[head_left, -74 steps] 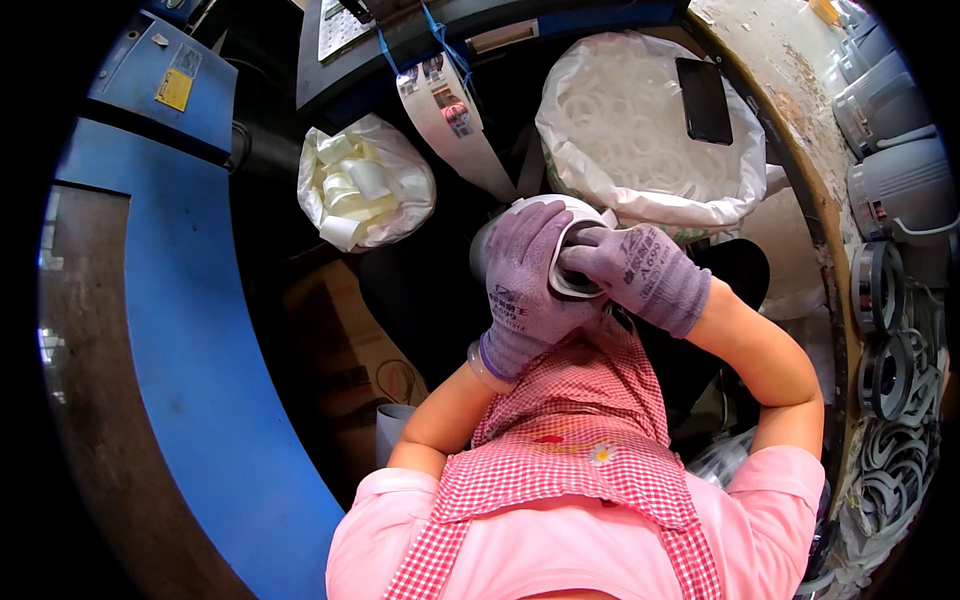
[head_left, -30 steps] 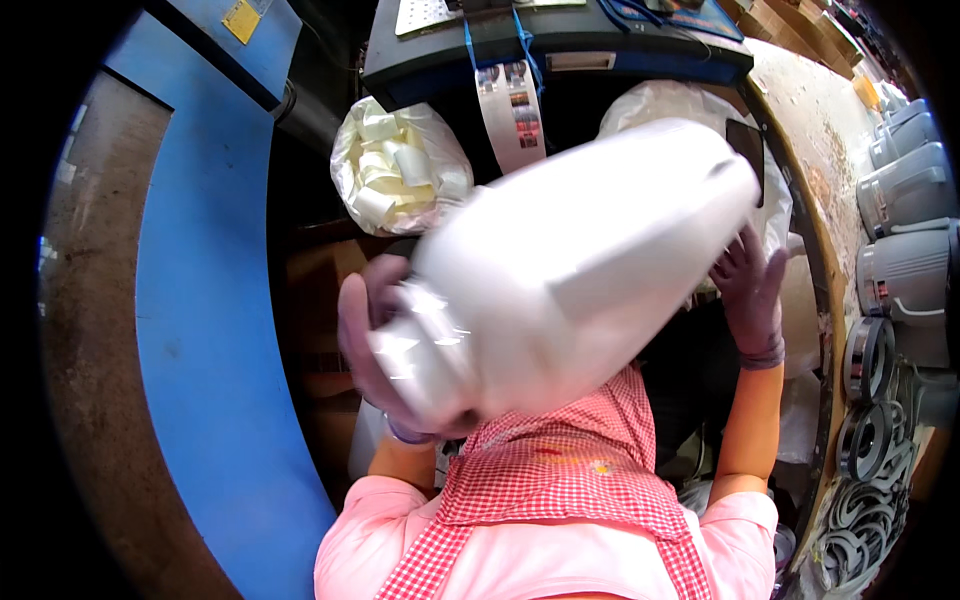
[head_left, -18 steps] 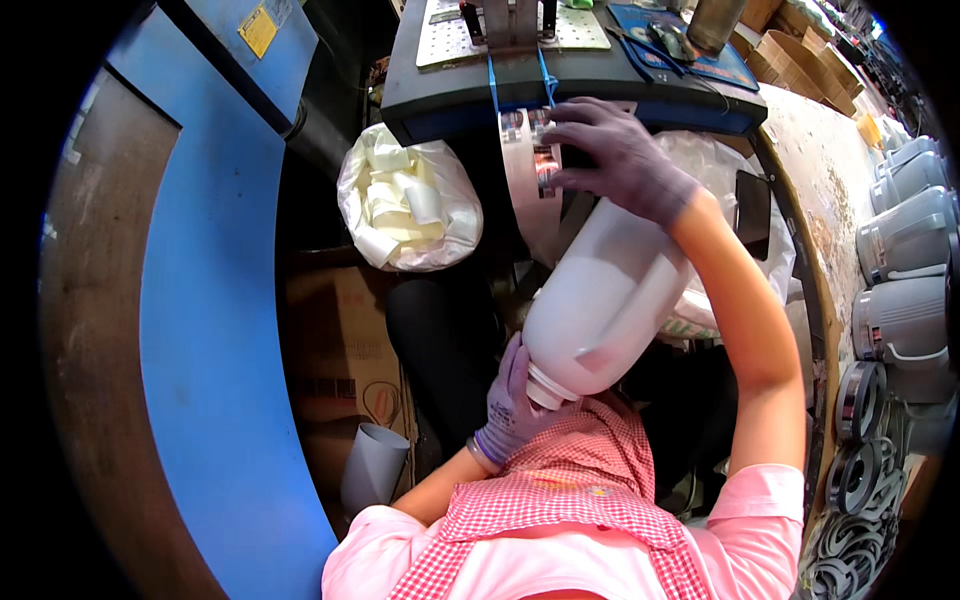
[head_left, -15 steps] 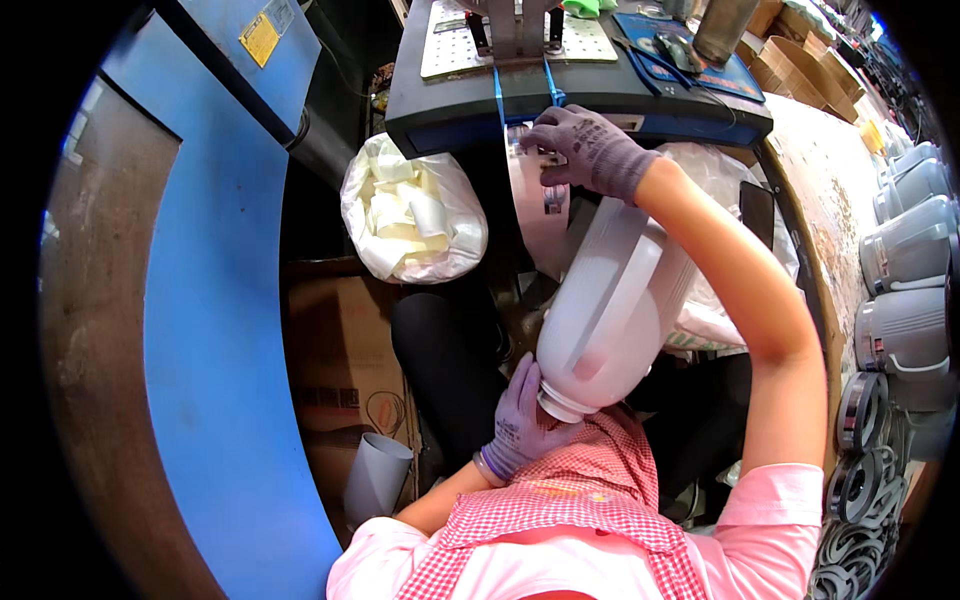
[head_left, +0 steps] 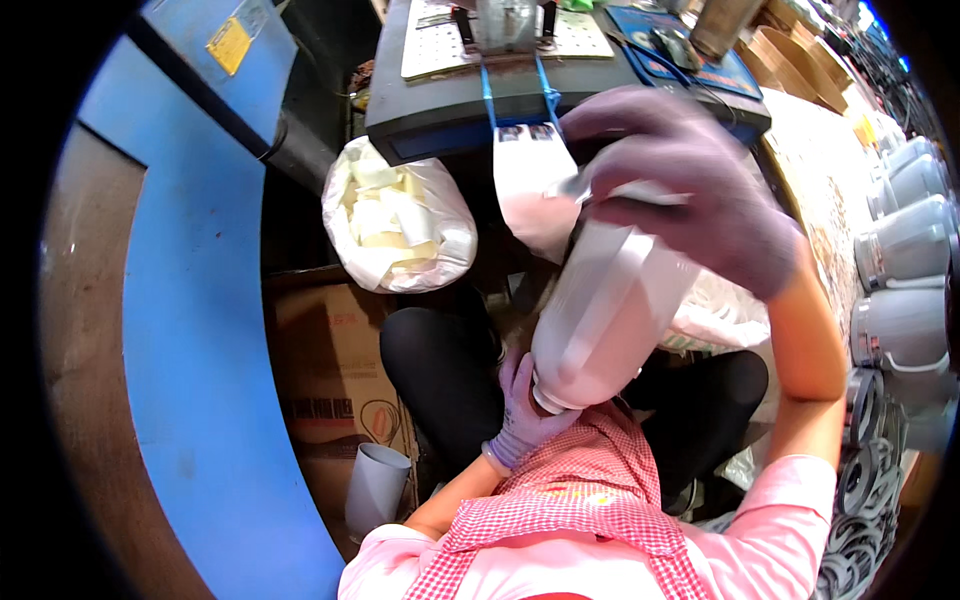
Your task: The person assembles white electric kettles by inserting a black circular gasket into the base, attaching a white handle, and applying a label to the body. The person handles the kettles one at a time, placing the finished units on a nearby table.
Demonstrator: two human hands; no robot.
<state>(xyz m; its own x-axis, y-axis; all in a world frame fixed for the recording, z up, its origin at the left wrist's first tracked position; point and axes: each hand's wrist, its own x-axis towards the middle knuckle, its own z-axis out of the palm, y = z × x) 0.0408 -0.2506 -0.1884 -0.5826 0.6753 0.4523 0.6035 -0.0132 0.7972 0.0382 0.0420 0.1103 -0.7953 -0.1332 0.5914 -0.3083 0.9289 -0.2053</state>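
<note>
A frosted white plastic jug [head_left: 610, 320] lies tilted across my lap, its narrow neck toward me and its wide end pointing away. My left hand [head_left: 527, 410] is wrapped round the neck. Above the jug's far end is my right hand [head_left: 690, 185], gloved like the left and smeared by motion, with curled fingers. A small pale, see-through piece seems to be at its fingertips, too blurred to name. Just left of those fingers a strip of pale backing paper [head_left: 535, 190] hangs from the machine table's front edge, with small dark prints near its top.
A dark machine table [head_left: 440, 125] stands ahead. To its front left is a white bag [head_left: 455, 245] full of crumpled paper strips. A grey cylinder [head_left: 378, 485] stands by a cardboard box [head_left: 330, 350]. Clear jugs with handles [head_left: 905, 325] line the right side, above grey rings [head_left: 860, 475].
My right hand has come away from the hanging strip, back toward me and over the jug. Lower down the strip, the printed mark no longer shows. My left hand stays on the jug's neck.
</note>
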